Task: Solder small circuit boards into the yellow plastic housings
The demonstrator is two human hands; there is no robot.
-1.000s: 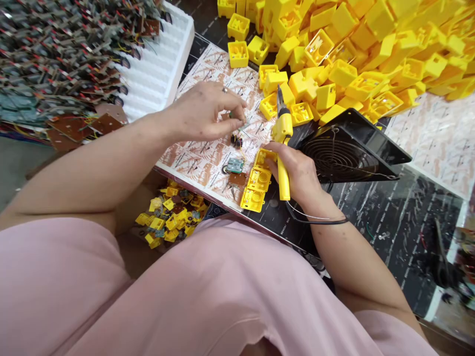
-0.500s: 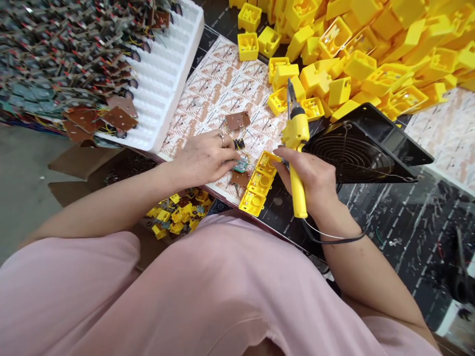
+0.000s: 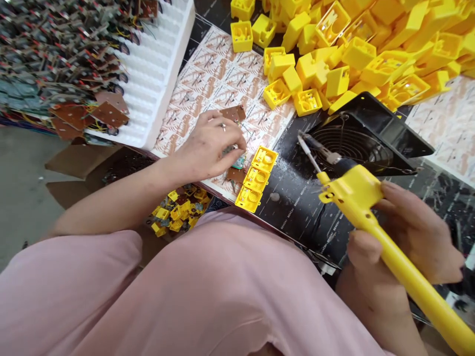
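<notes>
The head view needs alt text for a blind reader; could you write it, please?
The right hand holds a yellow soldering gun; the left hand is at a small green circuit board beside three yellow casings in a row. Behind lie piled yellow blocks.

Dark worktop (image 3: 293, 198), patterned sheet (image 3: 208, 86), yellow casings (image 3: 257, 179)
</notes>
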